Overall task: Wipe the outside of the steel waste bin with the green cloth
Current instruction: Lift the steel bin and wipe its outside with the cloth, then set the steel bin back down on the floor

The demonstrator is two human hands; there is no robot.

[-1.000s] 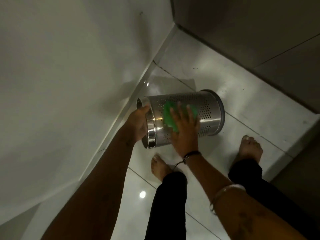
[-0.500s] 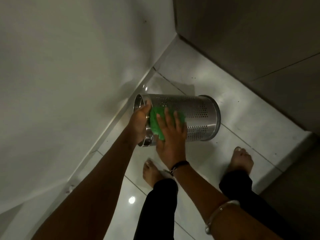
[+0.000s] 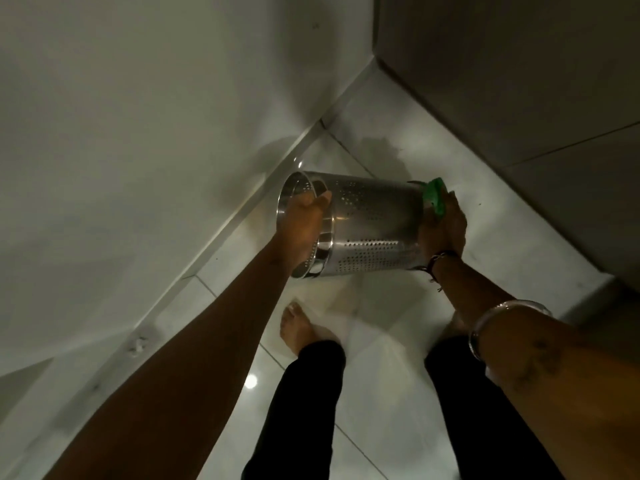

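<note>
A perforated steel waste bin point(image 3: 370, 223) is held on its side above the floor, its open mouth to the left. My left hand point(image 3: 306, 226) grips the rim at the mouth, fingers hooked inside. My right hand point(image 3: 445, 226) presses the green cloth point(image 3: 435, 199) against the bin's base end on the right. Most of the cloth is hidden behind that hand and the bin's edge.
A pale wall point(image 3: 138, 133) runs along the left and meets a dark panel point(image 3: 519, 81) at the corner behind the bin. The glossy tiled floor point(image 3: 381, 323) lies below. My bare left foot point(image 3: 301, 327) and dark trouser legs point(image 3: 304, 410) stand just under the bin.
My right hand slid the green cloth from near the rim along the bin's side to its base end. The bin has tilted, showing more of its mouth; my left hand keeps the rim.
</note>
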